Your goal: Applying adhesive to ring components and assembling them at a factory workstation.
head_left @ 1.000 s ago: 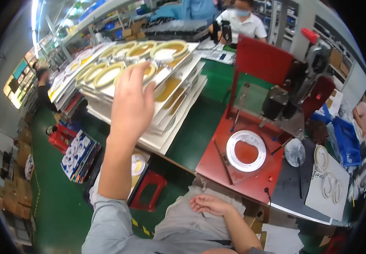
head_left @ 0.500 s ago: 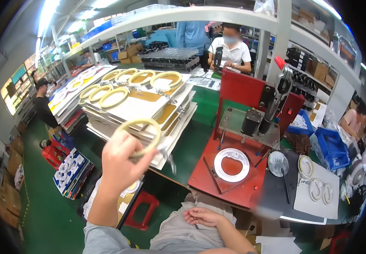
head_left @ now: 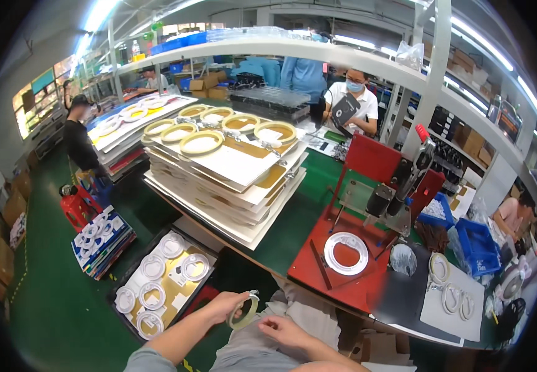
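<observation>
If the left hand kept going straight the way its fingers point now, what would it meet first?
Probably the right hand. The left hand holds a ring over the lap, fingers pointing to the right, and the right hand's fingertips sit just past the ring. Depth between them is unclear.

I note a tall stack of cream boards [head_left: 231,186] bearing rings at eleven o'clock, a red press jig [head_left: 355,254] at two, blue bins [head_left: 476,248] at three, and a floor tray of white rings [head_left: 156,279] at eight.
</observation>
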Tool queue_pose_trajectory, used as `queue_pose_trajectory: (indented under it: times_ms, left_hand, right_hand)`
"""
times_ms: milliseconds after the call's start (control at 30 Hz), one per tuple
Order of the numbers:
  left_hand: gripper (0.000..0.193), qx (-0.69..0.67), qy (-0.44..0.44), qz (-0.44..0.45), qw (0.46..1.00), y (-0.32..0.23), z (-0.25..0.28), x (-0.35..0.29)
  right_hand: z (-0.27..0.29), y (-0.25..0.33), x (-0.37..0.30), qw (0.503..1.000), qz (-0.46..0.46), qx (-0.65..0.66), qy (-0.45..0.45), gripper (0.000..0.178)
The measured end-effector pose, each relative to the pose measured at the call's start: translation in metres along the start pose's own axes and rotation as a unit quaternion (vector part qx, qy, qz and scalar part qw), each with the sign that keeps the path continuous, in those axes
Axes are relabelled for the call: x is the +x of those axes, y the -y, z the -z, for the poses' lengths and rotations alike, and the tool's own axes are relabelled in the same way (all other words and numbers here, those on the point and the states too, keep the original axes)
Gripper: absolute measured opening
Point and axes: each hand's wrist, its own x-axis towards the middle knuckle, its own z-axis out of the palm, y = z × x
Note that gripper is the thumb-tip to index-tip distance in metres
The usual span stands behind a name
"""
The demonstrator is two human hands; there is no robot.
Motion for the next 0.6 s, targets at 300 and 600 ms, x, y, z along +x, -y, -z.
queue_pose_trajectory:
  times_ms: [300, 600]
  left_hand:
    - [0.036, -0.363, 0.04, 0.039, 0.93, 0.025, -0.036, 0.013]
    - [0.022, 0.069, -0.028, -0.406, 0.911, 0.003, -0.059, -0.006]
  right_hand:
    - [-0.023, 0.036, -0.005, 0.985, 0.101, -0.117, -0.079, 0.038]
    - [0.041, 0.067, -0.038, 0.949, -0.045, 0.265, -0.162, 0.049]
